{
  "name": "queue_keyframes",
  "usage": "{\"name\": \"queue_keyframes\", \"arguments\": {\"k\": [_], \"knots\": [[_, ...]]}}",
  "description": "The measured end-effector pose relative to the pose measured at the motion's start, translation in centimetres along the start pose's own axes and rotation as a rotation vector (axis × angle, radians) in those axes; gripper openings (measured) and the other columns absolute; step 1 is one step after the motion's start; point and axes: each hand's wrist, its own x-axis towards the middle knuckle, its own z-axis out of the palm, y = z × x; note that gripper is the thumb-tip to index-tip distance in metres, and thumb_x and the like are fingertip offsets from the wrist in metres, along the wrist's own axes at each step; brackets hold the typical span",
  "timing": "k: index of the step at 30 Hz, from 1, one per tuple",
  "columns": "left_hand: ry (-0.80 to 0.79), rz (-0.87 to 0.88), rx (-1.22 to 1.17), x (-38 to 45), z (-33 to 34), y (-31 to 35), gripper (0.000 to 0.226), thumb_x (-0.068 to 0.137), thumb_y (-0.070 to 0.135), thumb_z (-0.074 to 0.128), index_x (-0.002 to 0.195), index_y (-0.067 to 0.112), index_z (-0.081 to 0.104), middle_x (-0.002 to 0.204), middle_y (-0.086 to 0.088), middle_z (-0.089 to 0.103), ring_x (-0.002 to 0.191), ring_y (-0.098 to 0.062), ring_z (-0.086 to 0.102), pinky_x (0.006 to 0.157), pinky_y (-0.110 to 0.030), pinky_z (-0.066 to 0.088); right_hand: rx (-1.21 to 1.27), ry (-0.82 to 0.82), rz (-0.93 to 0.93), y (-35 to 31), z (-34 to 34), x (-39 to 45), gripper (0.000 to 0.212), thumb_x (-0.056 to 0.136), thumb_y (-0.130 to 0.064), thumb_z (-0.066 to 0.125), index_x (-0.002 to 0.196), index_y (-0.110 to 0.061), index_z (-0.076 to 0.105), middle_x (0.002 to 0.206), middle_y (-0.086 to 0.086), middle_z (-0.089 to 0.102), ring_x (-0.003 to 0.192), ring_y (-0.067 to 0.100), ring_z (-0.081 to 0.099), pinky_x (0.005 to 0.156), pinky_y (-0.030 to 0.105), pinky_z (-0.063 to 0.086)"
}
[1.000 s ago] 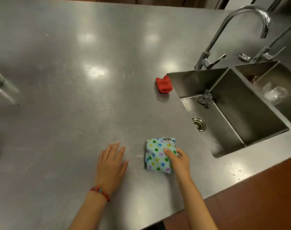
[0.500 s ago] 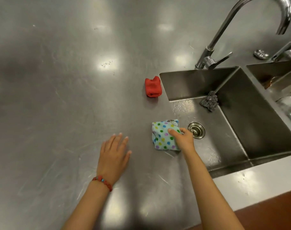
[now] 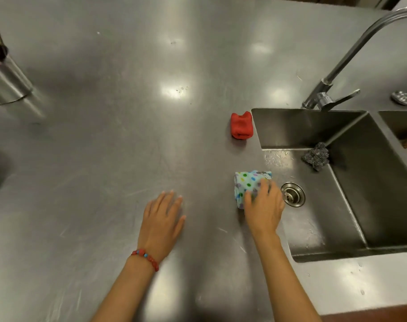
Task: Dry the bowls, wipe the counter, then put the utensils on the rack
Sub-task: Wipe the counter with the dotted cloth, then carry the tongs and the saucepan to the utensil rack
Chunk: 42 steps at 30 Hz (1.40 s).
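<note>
A folded light-blue cloth with coloured dots (image 3: 247,185) lies on the steel counter (image 3: 119,140), right at the sink's left edge. My right hand (image 3: 263,209) presses on the cloth's near right part, fingers curled over it. My left hand (image 3: 163,220) rests flat on the counter to the left of the cloth, fingers spread, a red bead bracelet on its wrist. No bowls or utensils show in this view.
A folded red cloth (image 3: 241,125) sits by the sink's far left corner. The sink basin (image 3: 346,205) holds a dark steel scourer (image 3: 316,156) and a drain (image 3: 293,194). A tall faucet (image 3: 337,73) stands behind. A shiny metal holder (image 3: 7,82) stands far left.
My right hand has slid the dotted cloth away from me and toward the sink's edge. My left hand has stayed flat on the counter.
</note>
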Motion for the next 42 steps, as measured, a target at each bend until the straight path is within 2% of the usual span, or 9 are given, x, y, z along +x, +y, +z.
{"name": "queue_keyframes", "arguments": {"k": [3, 9, 12, 23, 26, 29, 31, 35, 42], "knots": [[0.026, -0.055, -0.005, -2.3, -0.9, -2.2, 0.058, 0.091, 0.044, 0.027, 0.108, 0.005, 0.066, 0.114, -0.021, 0.065, 0.103, -0.04, 0.062, 0.082, -0.058, 0.048, 0.015, -0.095, -0.226, -3.2, 0.4, -3.8, 0.051, 0.089, -0.028, 0.054, 0.135, -0.01, 0.042, 0.147, 0.014, 0.035, 0.139, 0.028, 0.027, 0.112, 0.039, 0.018], [0.13, -0.203, -0.014, -9.7, -3.2, -8.9, 0.05, 0.078, 0.034, 0.039, 0.106, 0.004, 0.067, 0.112, -0.022, 0.065, 0.101, -0.042, 0.063, 0.078, -0.061, 0.048, 0.036, -0.233, -0.623, -11.8, 1.8, -13.3, 0.047, 0.072, -0.018, 0.077, 0.114, -0.002, 0.063, 0.125, 0.02, 0.06, 0.115, 0.037, 0.057, 0.095, 0.052, 0.044], [0.189, -0.308, -0.033, -14.7, -4.7, -13.4, 0.051, 0.079, 0.035, 0.038, 0.107, 0.003, 0.067, 0.114, -0.022, 0.065, 0.103, -0.042, 0.061, 0.081, -0.062, 0.046, 0.018, -0.227, -0.765, -16.8, 2.4, -18.4, 0.052, 0.057, -0.02, 0.086, 0.104, -0.005, 0.069, 0.11, 0.016, 0.069, 0.1, 0.033, 0.067, 0.079, 0.051, 0.053], [0.307, -0.676, -0.012, -34.9, -11.3, -32.7, 0.051, 0.078, 0.034, 0.039, 0.108, 0.004, 0.066, 0.114, -0.022, 0.065, 0.102, -0.041, 0.062, 0.081, -0.059, 0.049, 0.078, -0.322, -1.111, -36.0, 5.8, -38.8, 0.054, 0.051, -0.024, 0.089, 0.099, -0.008, 0.07, 0.103, 0.01, 0.072, 0.093, 0.026, 0.07, 0.073, 0.044, 0.056], [0.318, -0.763, -0.017, -38.1, -12.5, -36.4, 0.05, 0.079, 0.034, 0.039, 0.107, 0.003, 0.066, 0.111, -0.022, 0.066, 0.103, -0.042, 0.062, 0.08, -0.06, 0.048, 0.124, -0.355, -1.16, -39.7, 7.1, -42.1, 0.051, 0.061, -0.022, 0.084, 0.107, -0.008, 0.067, 0.112, 0.012, 0.069, 0.102, 0.028, 0.066, 0.085, 0.046, 0.052], [0.359, -0.82, -0.043, -40.0, -13.6, -40.1, 0.055, 0.087, 0.041, 0.033, 0.106, 0.001, 0.066, 0.111, -0.023, 0.065, 0.105, -0.043, 0.06, 0.082, -0.061, 0.048, 0.156, -0.463, -1.185, -43.4, 8.7, -43.9, 0.05, 0.089, -0.032, 0.056, 0.135, -0.017, 0.045, 0.144, 0.004, 0.044, 0.135, 0.02, 0.037, 0.112, 0.034, 0.023], [0.355, -0.847, -0.056, -40.6, -14.2, -42.6, 0.059, 0.09, 0.044, 0.028, 0.107, 0.002, 0.066, 0.112, -0.023, 0.065, 0.107, -0.043, 0.059, 0.083, -0.061, 0.048, 0.171, -0.495, -1.218, -45.9, 10.3, -44.4, 0.051, 0.094, -0.04, 0.043, 0.141, -0.023, 0.032, 0.151, -0.003, 0.031, 0.141, 0.013, 0.021, 0.115, 0.029, 0.011], [0.356, -0.9, -0.06, -40.4, -15.7, -48.3, 0.054, 0.084, 0.038, 0.035, 0.11, 0.002, 0.065, 0.114, -0.023, 0.064, 0.107, -0.043, 0.058, 0.084, -0.063, 0.047, 0.195, -0.52, -1.217, -51.8, 13.0, -45.0, 0.05, 0.095, -0.04, 0.042, 0.141, -0.023, 0.034, 0.15, -0.003, 0.033, 0.14, 0.012, 0.023, 0.114, 0.028, 0.012], [0.426, -0.963, -0.029, -40.6, -21.1, -57.9, 0.075, 0.095, 0.048, 0.009, 0.107, 0.0, 0.066, 0.112, -0.024, 0.065, 0.104, -0.045, 0.06, 0.083, -0.062, 0.045, 0.185, -0.568, -1.251, -63.2, 17.1, -46.4, 0.05, 0.094, -0.038, 0.044, 0.14, -0.019, 0.035, 0.147, 0.001, 0.038, 0.138, 0.016, 0.029, 0.112, 0.029, 0.017]]}}
